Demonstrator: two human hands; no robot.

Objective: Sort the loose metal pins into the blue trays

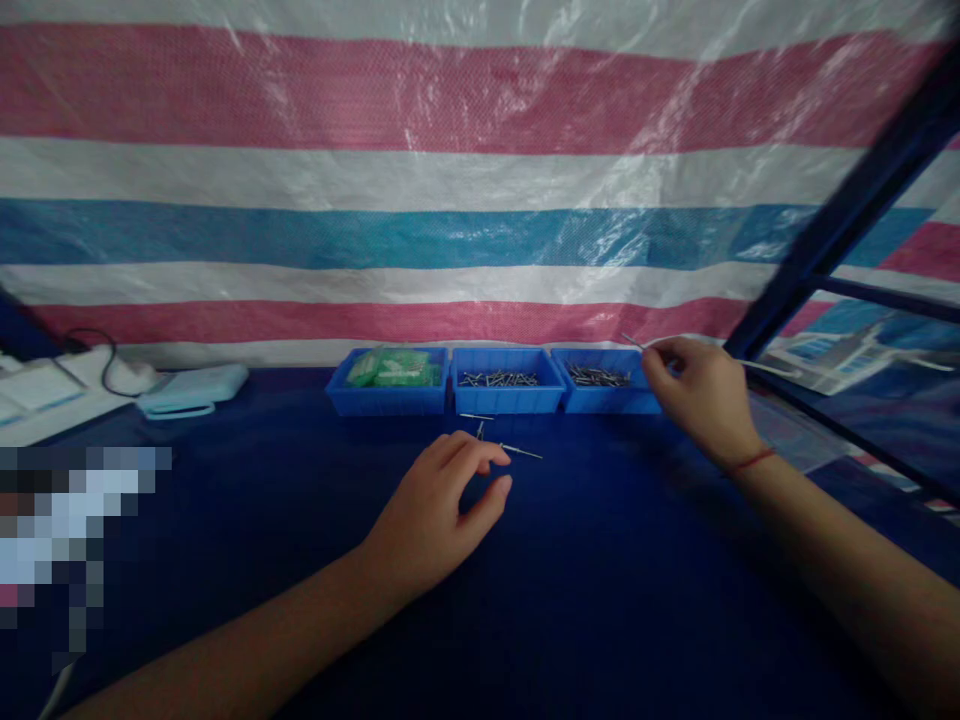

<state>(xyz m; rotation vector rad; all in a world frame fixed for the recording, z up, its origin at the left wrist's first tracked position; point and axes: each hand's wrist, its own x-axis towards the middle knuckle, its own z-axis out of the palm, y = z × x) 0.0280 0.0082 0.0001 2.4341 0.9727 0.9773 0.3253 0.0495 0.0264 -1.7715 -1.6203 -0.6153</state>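
Low over the dark blue table [570, 600], my left hand [442, 500] has its thumb and index finger apart, with nothing seen between them. Just beyond its fingertips lie a few thin metal rivets [521, 452]. My right hand [697, 390] is raised beside the right blue bin [611, 400], thumb and index finger pinched on a thin metal rivet [631, 341] that points up and left. That bin and the middle blue bin [508, 400] contain many metal pieces. The left blue bin [390, 402] holds green packets [397, 367].
A light blue case [195, 388] and a white power strip [56, 390] with a black cable are at the back left. Striped sheeting [450, 180] hangs behind the table. A dark metal frame [840, 210] stands at the right. Part of the left side is pixelated.
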